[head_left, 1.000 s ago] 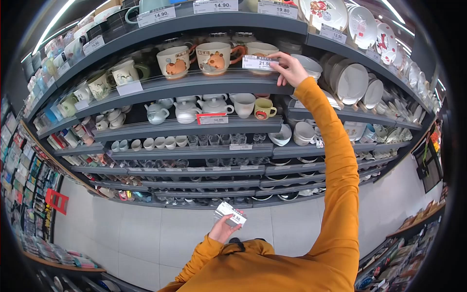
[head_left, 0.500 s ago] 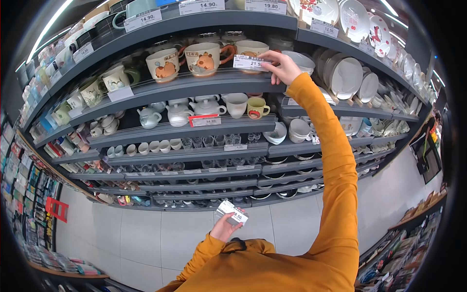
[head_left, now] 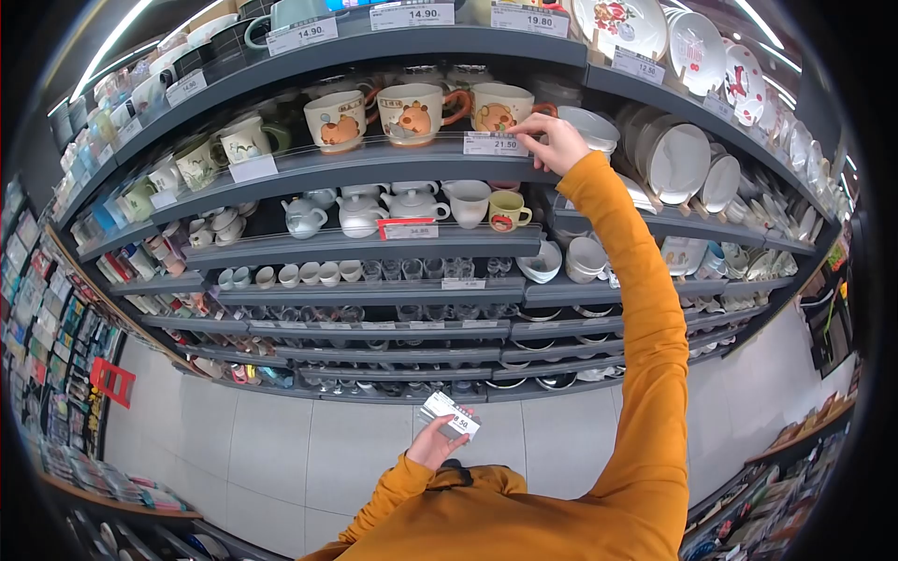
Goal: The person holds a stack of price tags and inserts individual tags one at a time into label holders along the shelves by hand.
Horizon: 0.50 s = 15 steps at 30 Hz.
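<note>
A price label reading 21.50 (head_left: 490, 143) sits at the shelf's front edge, below a cream mug with a bear picture (head_left: 496, 107). The closed fingers of my right hand (head_left: 556, 143) pinch the label's right end. Lower down, near my body, my left hand (head_left: 435, 441) is closed on a small stack of white price labels (head_left: 452, 417); the top one shows 8.50, its first part covered by my thumb or blurred. Two more bear mugs (head_left: 412, 114) with orange handles stand to the left on the same shelf.
White plates (head_left: 679, 163) stand upright on the right. Teapots (head_left: 360, 214) and a yellow mug (head_left: 505, 211) are one shelf below, with cups and glasses lower. A red stool-like object (head_left: 111, 381) is on the tiled floor at left.
The 21.50 label has gone from in front of the bear mug down to the shelf edge, with my right hand lowering alongside it. The view has shifted slightly.
</note>
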{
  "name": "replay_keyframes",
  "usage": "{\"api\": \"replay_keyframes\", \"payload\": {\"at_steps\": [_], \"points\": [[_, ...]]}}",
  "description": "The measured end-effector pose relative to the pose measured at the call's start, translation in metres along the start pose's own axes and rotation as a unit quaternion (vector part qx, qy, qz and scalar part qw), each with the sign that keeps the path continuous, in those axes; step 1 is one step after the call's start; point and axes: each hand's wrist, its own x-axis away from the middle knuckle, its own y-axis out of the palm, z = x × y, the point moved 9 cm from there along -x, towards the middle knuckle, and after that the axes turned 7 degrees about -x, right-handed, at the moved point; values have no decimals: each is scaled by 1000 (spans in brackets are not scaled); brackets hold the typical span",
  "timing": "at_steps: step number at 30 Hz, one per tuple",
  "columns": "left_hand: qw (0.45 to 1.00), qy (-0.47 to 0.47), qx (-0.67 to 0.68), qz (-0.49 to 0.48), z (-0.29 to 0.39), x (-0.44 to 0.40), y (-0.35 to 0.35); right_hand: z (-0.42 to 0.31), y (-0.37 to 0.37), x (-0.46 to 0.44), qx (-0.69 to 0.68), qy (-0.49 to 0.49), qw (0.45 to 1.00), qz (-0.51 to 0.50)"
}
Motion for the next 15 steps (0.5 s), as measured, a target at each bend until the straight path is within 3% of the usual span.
{"api": "replay_keyframes", "payload": {"at_steps": [4, 6, 7, 8, 10, 11, 14, 15], "points": [[1000, 4, -27, 7, -1, 2, 4, -35, -9, 25, 27, -75, 994, 78], [999, 8, -42, 15, -3, 2, 4, -39, -4, 55, -34, -122, 980, 153], [999, 11, -42, 22, -4, 3, 5, -46, 11, 83, -43, -41, 992, 115], [999, 13, -42, 28, -4, 6, 8, -44, 33, 113, -41, -90, 988, 120], [998, 21, -40, 39, -6, 8, 9, -42, 91, 186, -132, 22, 989, 63], [998, 26, -38, 44, -9, 8, 8, -32, 126, 221, -139, 30, 990, 22], [995, 32, -47, 86, -20, 7, -3, 14, 220, 342, -314, 249, 916, -23], [993, 30, -51, 105, -25, 7, -7, 9, 229, 368, -286, 276, 917, -29]]}}
